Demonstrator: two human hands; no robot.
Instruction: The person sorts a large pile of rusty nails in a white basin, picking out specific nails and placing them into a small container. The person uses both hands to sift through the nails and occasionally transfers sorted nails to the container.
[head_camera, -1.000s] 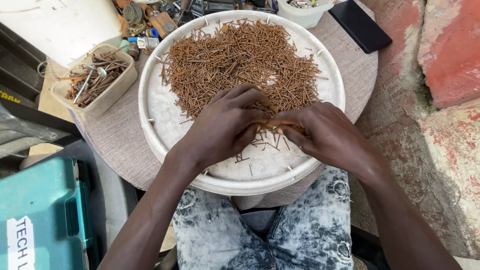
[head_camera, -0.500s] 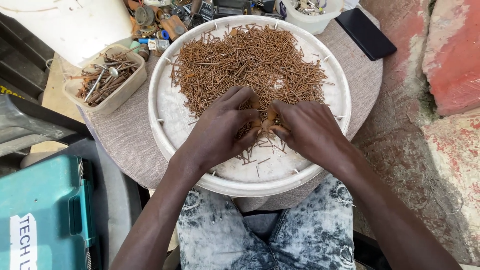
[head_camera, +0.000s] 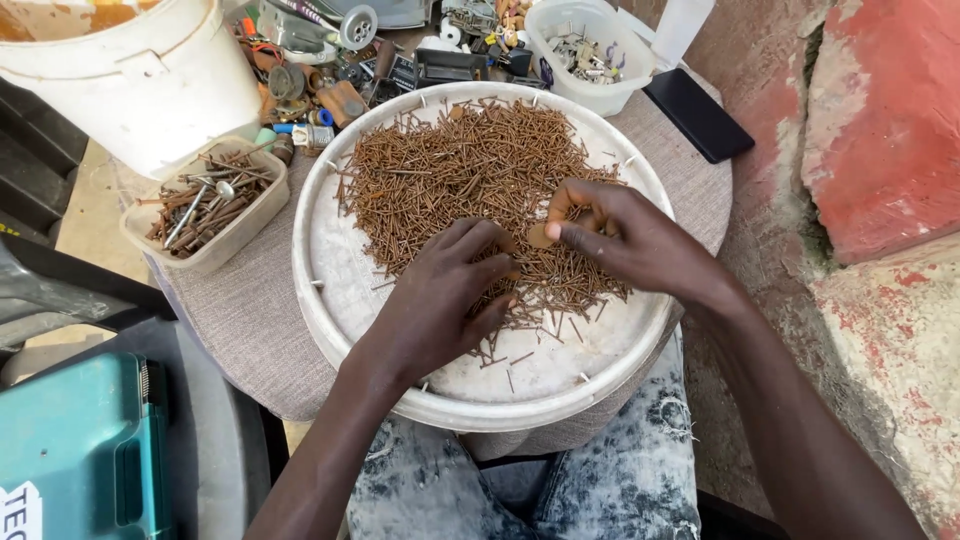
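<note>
A heap of rusty brown nails (head_camera: 470, 185) fills the far half of a round white tray (head_camera: 340, 290) that rests on a cloth-covered stool. My left hand (head_camera: 450, 300) lies palm down on the near edge of the heap, fingers spread among the nails. My right hand (head_camera: 625, 245) hovers over the heap's right side and pinches a small flat rusty piece (head_camera: 541, 236) between thumb and forefinger. Several loose nails lie scattered on the bare white part of the tray near me.
A clear tub of larger nails and screws (head_camera: 205, 205) stands left of the tray, below a big white bucket (head_camera: 130, 80). Mixed hardware and a white container (head_camera: 585, 55) sit behind. A black phone (head_camera: 698, 115) lies at right, a teal case (head_camera: 70, 450) lower left, a red wall on the right.
My hands have parted. The right hand has lifted away to the right with a small rusty piece pinched in it, while the left hand has stayed on the nails.
</note>
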